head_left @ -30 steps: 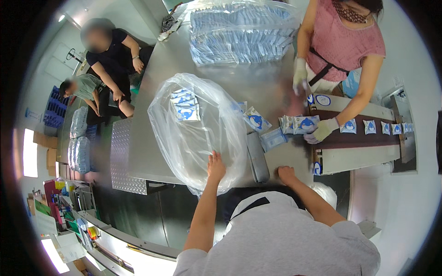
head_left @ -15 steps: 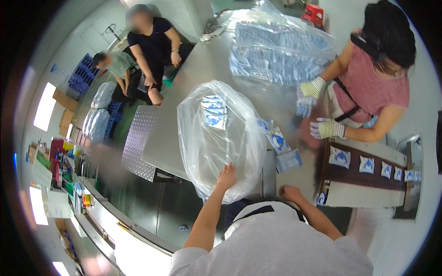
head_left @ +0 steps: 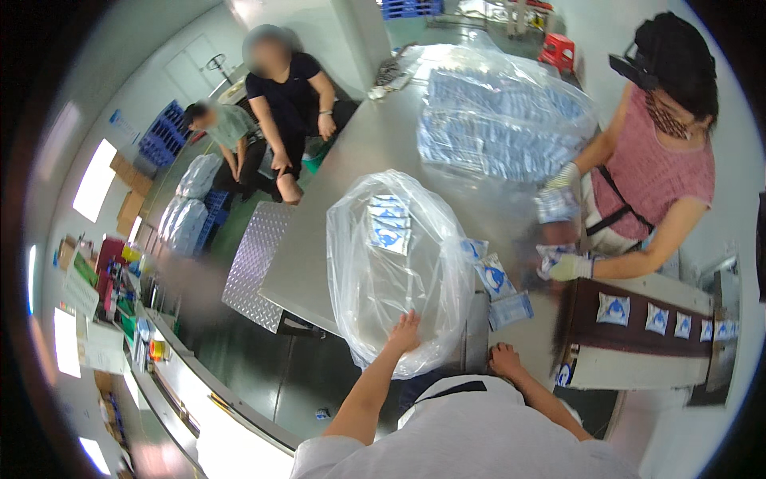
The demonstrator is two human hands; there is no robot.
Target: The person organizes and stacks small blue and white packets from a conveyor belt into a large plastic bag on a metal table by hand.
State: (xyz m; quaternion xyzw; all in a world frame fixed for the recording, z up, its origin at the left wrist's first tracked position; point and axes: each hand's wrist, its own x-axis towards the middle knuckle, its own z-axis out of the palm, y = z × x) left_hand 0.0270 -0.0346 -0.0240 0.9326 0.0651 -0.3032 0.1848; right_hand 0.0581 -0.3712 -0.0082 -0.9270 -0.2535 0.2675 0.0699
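A large clear plastic bag (head_left: pixel 343 271) lies spread on the metal table, with several blue-and-white packets (head_left: pixel 388 231) lined up in its far part. My left hand (head_left: pixel 404 330) reaches into the near part of the bag, fingers stretched apart and holding nothing. On the table's near edge rests my right hand (head_left: pixel 504 360), its fingers slightly bent and apart, with nothing in them. Beyond it, loose packets (head_left: pixel 496 276) lie beside the bag, one with its pale side up (head_left: pixel 511 310). Across the table, a co-worker's gloved hands (head_left: pixel 568 263) hold packets.
A big clear bag full of stacked packets (head_left: pixel 503 120) stands at the far side. On the right, a brown conveyor belt (head_left: pixel 590 335) carries a row of packets. The metal table (head_left: pixel 319 207) has its near-left corner beside a diamond-plate step (head_left: pixel 255 255). Two people sit at the far left.
The view has shifted, so the scene sits lower and further right. My right hand's fingers have loosened from a closer curl. The co-worker's hands now hold packets near the belt's end.
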